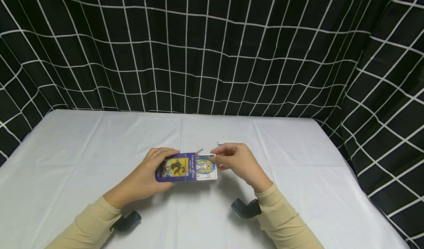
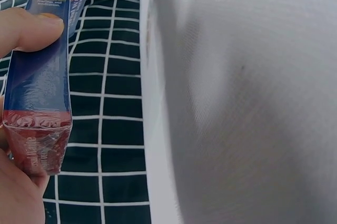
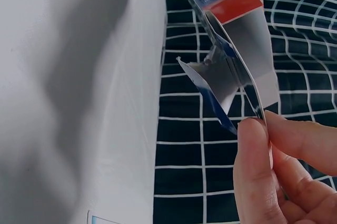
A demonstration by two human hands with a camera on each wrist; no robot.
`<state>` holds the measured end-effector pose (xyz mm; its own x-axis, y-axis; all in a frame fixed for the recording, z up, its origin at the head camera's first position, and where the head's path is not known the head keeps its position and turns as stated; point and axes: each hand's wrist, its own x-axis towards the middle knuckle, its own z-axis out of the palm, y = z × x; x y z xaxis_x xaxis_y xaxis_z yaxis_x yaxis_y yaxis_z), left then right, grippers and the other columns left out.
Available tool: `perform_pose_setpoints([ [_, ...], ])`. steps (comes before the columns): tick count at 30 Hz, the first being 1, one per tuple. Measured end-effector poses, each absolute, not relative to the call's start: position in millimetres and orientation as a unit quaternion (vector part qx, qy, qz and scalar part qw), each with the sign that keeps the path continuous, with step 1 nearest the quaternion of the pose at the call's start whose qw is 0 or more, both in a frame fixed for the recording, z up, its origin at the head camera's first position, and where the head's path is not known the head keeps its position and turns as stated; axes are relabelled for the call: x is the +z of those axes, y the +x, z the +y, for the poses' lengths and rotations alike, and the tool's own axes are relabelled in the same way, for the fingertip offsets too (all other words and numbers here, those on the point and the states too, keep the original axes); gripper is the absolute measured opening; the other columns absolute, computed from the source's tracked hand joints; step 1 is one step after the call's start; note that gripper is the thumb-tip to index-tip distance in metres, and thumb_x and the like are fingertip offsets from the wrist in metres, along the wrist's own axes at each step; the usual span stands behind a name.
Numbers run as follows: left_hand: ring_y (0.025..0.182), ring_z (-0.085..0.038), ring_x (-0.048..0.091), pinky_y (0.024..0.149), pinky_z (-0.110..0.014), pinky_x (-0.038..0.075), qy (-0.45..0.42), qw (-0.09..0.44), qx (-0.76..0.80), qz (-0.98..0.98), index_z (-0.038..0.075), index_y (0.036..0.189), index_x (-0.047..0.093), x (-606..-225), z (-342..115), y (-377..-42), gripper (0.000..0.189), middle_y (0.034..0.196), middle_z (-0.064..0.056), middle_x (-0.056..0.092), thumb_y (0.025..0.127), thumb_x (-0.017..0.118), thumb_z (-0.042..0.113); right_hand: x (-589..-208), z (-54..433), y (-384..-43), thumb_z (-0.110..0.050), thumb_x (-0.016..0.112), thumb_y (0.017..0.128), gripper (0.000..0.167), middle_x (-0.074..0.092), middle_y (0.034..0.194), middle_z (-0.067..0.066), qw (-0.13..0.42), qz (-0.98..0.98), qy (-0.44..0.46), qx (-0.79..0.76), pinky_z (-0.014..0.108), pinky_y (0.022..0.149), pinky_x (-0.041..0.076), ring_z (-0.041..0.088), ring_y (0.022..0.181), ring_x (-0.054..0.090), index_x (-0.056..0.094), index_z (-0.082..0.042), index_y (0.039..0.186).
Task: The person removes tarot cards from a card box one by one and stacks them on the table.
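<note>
My left hand (image 1: 142, 177) grips a purple-blue tarot card box (image 1: 175, 168), its thumb along one narrow side and its fingers over the opposite one. The box is held over the table, open end to the right. A yellow and blue picture card (image 1: 205, 170) sticks partway out of that end. My right hand (image 1: 240, 164) pinches the card's outer end between thumb and fingertips. Seen edge-on in the right wrist view, the card (image 3: 248, 79) is thin, with the box's lifted flap (image 3: 210, 95) beside it. Clear wrap (image 2: 37, 150) covers the box's closed end.
Another card (image 1: 224, 142) lies on the white tablecloth (image 1: 82, 149) behind my right hand, which partly hides it. Dark devices (image 1: 246, 208) are strapped at both wrists. A black curtain (image 1: 198, 57) with a white grid hangs behind the table and along its sides.
</note>
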<state>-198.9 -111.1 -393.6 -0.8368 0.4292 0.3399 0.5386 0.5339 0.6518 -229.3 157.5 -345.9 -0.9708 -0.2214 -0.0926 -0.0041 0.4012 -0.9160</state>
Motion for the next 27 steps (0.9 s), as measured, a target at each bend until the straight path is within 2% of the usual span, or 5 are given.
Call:
perform_pose_setpoints([
  [27, 0.124, -0.023, 0.043, 0.102, -0.048, 0.043, -0.268, 0.062, -0.398, -0.875, 0.009, 0.141, 0.050, -391, -110, -198, 0.077, 0.140, -0.007, 0.054, 0.072, 0.084, 0.010, -340, 172, -234, -0.004, 0.071, 0.085, 0.023, 0.074, 0.096, 0.016, 0.111, 0.834, -0.077, -0.534, 0.032, 0.070, 0.061, 0.011, 0.072, 0.068, 0.071, 0.009, 0.104],
])
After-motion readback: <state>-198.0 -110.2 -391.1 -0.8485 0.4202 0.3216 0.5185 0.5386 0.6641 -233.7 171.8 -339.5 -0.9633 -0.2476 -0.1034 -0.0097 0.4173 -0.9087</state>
